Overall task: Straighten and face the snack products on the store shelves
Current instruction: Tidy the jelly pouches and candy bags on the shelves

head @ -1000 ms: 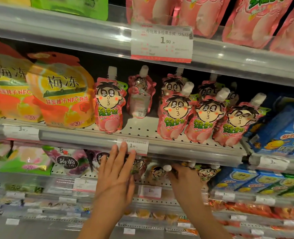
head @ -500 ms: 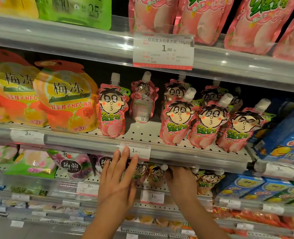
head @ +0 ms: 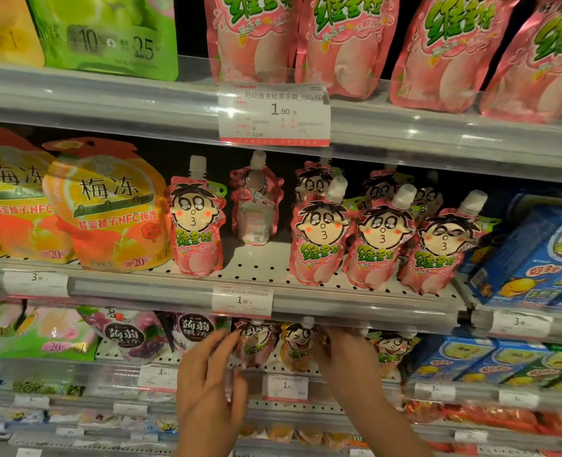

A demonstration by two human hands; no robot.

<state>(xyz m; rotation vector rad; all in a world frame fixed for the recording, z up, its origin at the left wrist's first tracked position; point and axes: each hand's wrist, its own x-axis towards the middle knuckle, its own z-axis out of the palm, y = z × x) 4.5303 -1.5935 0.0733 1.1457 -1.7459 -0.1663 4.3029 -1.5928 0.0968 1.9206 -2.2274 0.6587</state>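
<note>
Left grip point(head: 212, 374) has dropped from the price rail to touch the pink pouch point(head: 256, 344) on the lower shelf point(head: 306, 366), fingers loose; right grip point(head: 345, 351) holds the neighbouring orange pouch point(head: 297, 349). Facing begins.

Clearly a shop, a snack aisle: tiered metal shelves point(head: 306, 278) with clear rail strips, printed price tags point(head: 274, 114) clipped along the edges, rows of identical pink jelly pouches point(head: 319, 239), orange fruit-jelly bags point(head: 108, 209) and blue drink cartons point(head: 533, 255) stocked side by side, facing out.
</note>
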